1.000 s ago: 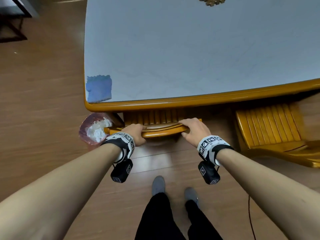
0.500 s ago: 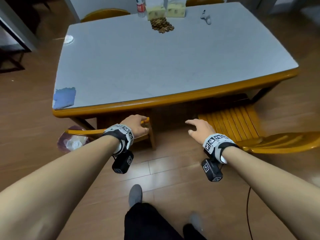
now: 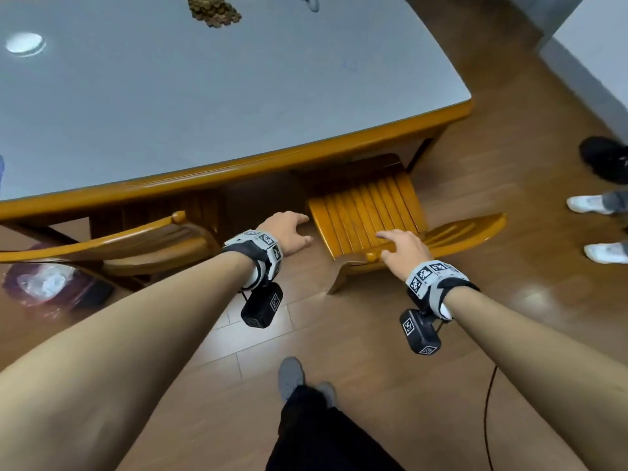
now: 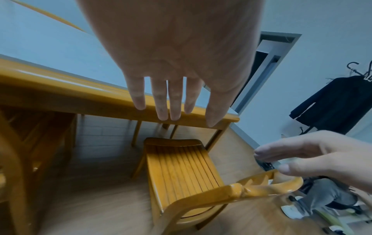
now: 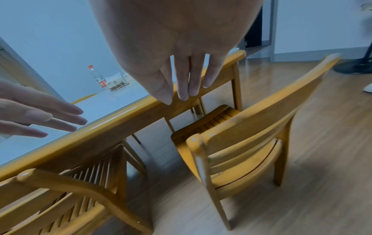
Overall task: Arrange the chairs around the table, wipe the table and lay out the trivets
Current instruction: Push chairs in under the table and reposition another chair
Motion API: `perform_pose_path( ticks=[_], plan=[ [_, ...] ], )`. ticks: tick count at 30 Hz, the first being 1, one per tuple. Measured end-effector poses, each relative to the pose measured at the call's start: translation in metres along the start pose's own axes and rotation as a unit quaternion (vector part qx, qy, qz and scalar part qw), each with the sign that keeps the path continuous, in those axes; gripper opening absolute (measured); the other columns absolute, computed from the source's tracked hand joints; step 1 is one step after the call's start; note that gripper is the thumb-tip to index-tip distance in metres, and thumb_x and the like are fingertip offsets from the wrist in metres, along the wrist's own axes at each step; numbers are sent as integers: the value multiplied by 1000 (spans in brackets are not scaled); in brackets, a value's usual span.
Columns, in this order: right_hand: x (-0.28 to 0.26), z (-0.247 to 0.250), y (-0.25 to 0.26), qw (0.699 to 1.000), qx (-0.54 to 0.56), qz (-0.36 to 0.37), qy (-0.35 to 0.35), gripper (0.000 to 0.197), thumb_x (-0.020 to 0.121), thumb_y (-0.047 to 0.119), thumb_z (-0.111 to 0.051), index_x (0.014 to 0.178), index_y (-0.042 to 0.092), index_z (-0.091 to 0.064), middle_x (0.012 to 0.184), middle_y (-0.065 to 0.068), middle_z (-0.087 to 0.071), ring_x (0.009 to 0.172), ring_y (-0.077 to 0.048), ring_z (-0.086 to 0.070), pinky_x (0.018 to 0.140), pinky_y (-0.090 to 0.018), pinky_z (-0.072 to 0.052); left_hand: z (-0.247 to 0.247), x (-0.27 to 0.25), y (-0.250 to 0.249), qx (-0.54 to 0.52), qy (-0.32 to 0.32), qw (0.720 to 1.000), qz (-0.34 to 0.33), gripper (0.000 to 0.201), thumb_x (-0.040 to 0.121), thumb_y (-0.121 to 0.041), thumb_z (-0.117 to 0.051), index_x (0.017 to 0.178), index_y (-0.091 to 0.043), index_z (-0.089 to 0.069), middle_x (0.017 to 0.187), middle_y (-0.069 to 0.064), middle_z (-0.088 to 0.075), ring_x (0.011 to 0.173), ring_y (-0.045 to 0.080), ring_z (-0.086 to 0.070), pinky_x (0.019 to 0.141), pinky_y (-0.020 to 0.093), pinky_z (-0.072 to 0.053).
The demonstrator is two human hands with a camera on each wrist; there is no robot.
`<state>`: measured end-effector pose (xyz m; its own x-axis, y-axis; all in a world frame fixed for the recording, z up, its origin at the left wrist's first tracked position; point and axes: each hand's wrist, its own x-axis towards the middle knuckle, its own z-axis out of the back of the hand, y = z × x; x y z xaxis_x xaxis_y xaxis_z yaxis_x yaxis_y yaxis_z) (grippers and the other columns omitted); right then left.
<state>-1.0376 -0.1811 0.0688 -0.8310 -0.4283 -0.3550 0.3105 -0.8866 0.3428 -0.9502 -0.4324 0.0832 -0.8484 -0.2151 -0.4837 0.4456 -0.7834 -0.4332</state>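
The grey-topped table with an orange wooden rim (image 3: 238,168) fills the upper head view. The left chair (image 3: 102,243) is pushed in under it. The right chair (image 3: 367,212) stands partly out, its slatted seat showing and its backrest turned to the right. My left hand (image 3: 299,229) hangs open in the gap between the two chairs, holding nothing. My right hand (image 3: 390,244) is open with straight fingers just over the right chair's top rail (image 4: 261,189); I cannot tell whether it touches. A pile of brown beaded trivets (image 3: 214,10) lies at the table's far side.
A bin with a pink bag (image 3: 51,283) stands on the floor at the left. Another person's white shoes (image 3: 598,203) and a black shoe (image 3: 605,158) are at the right, near a wall (image 3: 594,45). A bottle (image 5: 98,76) stands on the far table edge.
Both hands let go of the left chair's backrest and moved right toward the right chair. My view swung right as well.
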Motion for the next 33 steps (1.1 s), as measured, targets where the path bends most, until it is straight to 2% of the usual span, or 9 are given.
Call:
perform_pose_path(
  ticks=[3,9,12,16,21,24,26,29,33],
  plan=[
    [5,17,-29,1000,3,-19,0,47,92,18,-55,137,30,-52,143,0,-50,127,-22,-48,97,-35,-43,-14,17,-29,-19,22,1000,-8,63,88,-41,-61,146,-24,-41,144,2,-50,129,23,-49,106,38,-41],
    [33,45,-94,999,18,-41,0,44,94,17,-54,136,30,-53,145,-3,-47,118,-24,-54,86,-30,-45,-41,48,-90,-17,48,999,1,64,87,-43,-63,145,-26,-41,144,3,-50,127,24,-51,105,40,-43],
    [57,45,-134,1000,19,-22,10,42,93,18,-55,133,30,-56,140,-2,-52,105,-21,-57,79,-31,-51,-57,68,-123,-30,54,998,13,64,88,-42,-62,146,-25,-40,144,4,-49,128,24,-50,105,40,-43],
    [96,38,-191,999,20,15,38,35,95,27,-51,130,30,-59,137,-3,-55,109,-23,-58,84,-32,-49,-96,95,-164,-105,27,992,60,64,88,-43,-63,145,-22,-41,144,1,-49,130,22,-49,106,39,-42],
    [118,34,-260,987,-25,136,77,38,102,36,-34,108,26,-70,119,1,-67,115,-26,-53,105,-39,-29,-158,112,-207,-133,43,983,123,74,80,-56,-68,143,-24,-45,141,-2,-52,128,22,-50,105,36,-42],
    [124,45,-282,967,-32,218,129,48,99,54,-31,124,29,-63,127,6,-62,120,-19,-47,108,-39,-22,-177,114,-219,-167,43,972,159,80,71,-56,-76,140,-28,-47,134,-7,-56,121,19,-54,103,36,-44],
    [127,50,-289,952,-55,256,159,52,92,62,-44,133,31,-54,133,8,-56,125,-18,-43,109,-40,-23,-180,116,-224,-120,59,979,154,81,67,-55,-79,138,-30,-49,124,-9,-60,108,18,-59,96,36,-50],
    [130,51,-295,937,-127,290,148,52,87,41,-65,136,32,-49,136,9,-53,126,-16,-43,111,-37,-24,-180,121,-232,15,87,990,106,54,76,-41,-74,127,-32,-58,111,-4,-66,94,21,-61,83,38,-55],
    [147,56,-292,941,-186,253,130,53,86,14,-67,133,34,-54,132,8,-59,121,-19,-51,106,-37,-35,-179,122,-240,122,58,988,73,27,86,-16,-58,106,-34,-61,96,-4,-64,85,22,-59,72,37,-55]
  ],
)
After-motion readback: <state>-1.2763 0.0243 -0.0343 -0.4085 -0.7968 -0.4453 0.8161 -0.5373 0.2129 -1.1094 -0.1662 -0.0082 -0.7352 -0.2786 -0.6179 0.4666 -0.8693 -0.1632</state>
